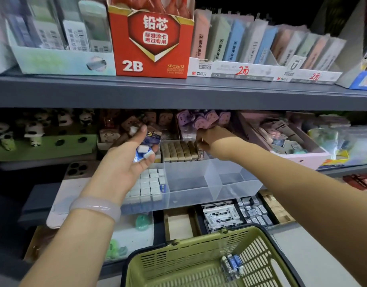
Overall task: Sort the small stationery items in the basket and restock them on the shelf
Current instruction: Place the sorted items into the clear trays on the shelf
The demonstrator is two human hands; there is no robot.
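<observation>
You're well along: your left hand [137,150] cups several erasers [145,151], your right hand [207,139] pinches a brown eraser into the shelf row [179,151], and few items [232,266] remain in the basket [178,264].

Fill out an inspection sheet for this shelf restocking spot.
Surface: grey shelf tiers stocked with stationery.
Job's things: blue-white erasers in left hand; tan eraser row behind clear divided tray; a few erasers left in green basket.
Clutter: red 2B box, panda figures.
Grippers: right hand pinches at tan row's end.
Cables: nothing seen.
Surroundings: dim shop aisle.
</observation>
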